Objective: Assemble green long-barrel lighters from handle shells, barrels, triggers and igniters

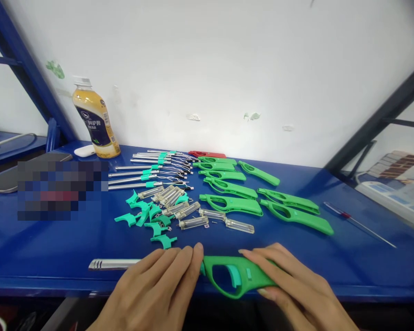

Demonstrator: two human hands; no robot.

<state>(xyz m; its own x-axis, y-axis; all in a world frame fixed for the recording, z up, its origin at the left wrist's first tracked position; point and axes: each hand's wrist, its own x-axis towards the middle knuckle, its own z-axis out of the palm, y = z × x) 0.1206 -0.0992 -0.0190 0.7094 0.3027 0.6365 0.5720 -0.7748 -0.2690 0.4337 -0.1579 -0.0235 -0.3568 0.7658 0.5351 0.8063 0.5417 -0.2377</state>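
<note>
I saw a long lighter with a green plastic handle (258,275) and silver metal tube (113,264) held at the front edge of the glossy blue tabletop (100,239). The left hand (155,285) was closed over where tube met handle, fingers together; the right hand (293,276) gripped the handle's rear between thumb and fingers. Turquoise plastic triggers (163,240) lay mid-tabletop, a slim screwdriver (347,215) toward its right.
</note>
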